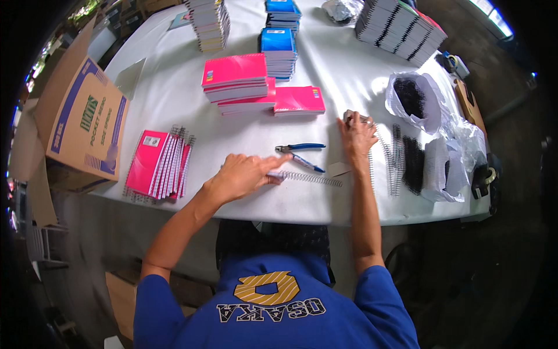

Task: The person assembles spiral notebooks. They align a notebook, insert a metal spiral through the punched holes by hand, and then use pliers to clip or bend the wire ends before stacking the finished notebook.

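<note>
My left hand (244, 175) is closed around a small pale notepad (275, 175), most of it hidden under the fingers, with the index finger stretched out to the right. A silver wire spiral coil (314, 179) runs rightward from that pad along the white tabletop. My right hand (357, 142) rests farther off on the right, its fingers curled over a small grey-brown object (350, 116) that I cannot make out. Between the hands lie blue-handled pliers (302, 146) and a blue-and-white marker pen (306, 163). A small pale card (339, 168) lies by my right wrist.
Pink notebooks are stacked (235, 72) ahead, blue ones (279, 49) behind. Pink spiral notebooks (154, 166) lie left, by an open cardboard box (87, 116). Loose coils (396, 160) and plastic bags (444, 168) of coils sit right; a tall notebook stack (398, 32) stands far right.
</note>
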`<state>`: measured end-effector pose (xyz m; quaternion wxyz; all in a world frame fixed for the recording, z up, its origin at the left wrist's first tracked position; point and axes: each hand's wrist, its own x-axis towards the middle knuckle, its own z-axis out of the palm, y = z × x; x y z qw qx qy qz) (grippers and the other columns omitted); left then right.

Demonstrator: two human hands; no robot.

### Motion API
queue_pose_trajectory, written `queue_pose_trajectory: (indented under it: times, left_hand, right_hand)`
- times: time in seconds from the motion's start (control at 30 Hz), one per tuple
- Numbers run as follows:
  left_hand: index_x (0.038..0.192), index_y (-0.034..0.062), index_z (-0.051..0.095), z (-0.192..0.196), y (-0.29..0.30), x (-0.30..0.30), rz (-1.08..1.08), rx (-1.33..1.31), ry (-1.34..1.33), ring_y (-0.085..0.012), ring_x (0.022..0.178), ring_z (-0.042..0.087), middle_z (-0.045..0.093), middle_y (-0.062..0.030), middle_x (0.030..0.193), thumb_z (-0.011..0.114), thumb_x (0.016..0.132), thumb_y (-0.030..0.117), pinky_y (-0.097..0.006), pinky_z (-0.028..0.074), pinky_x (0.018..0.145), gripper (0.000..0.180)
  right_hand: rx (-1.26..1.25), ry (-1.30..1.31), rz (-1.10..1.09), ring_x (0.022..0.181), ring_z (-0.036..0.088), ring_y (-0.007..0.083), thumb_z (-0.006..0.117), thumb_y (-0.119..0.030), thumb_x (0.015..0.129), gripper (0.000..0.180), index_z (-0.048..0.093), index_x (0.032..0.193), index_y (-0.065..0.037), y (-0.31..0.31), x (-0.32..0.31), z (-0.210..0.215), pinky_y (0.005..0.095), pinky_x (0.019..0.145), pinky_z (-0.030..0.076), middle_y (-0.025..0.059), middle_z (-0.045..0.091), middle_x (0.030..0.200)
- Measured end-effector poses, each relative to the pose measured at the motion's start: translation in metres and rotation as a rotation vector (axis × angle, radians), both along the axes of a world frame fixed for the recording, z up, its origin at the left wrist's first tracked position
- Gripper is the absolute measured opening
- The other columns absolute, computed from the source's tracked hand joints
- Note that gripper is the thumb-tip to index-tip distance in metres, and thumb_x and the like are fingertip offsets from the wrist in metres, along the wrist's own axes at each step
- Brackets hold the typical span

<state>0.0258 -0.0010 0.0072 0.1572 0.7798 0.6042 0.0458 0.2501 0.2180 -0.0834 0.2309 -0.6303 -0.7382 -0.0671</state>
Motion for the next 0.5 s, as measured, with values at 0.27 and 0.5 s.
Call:
queue_pose_trajectory:
  times: [0.27,0.5]
  left_hand:
    - [0.153,0.019,0.024,-0.022,-0.003,-0.018,0.148,0.264,0.144,-0.0281,0.07,0.068,0.065,-0.0085,0.088,0.067,0.083,0.046,-0.041,0.053,0.057,0.087]
    - [0.15,0.0096,0.033,-0.02,0.001,-0.019,0.17,0.238,0.078,-0.0309,0.06,0.068,0.065,-0.0131,0.065,0.058,0.085,0.059,-0.04,0.053,0.054,0.085]
  right_hand:
    - [-1.032,0.738,1.378,0.106,0.061,0.0217,0.057,-0.03,0.092,0.044,0.064,0.123,0.0,-0.062,-0.018,0.075,0.0339,0.099,0.044,0.0123,0.066,0.121]
    - [-1.242,0.758,1.41,0.112,0.06,0.0274,0.058,-0.038,0.09,0.053,0.065,0.12,0.005,-0.056,-0.034,0.075,0.0373,0.101,0.044,0.0182,0.064,0.124]
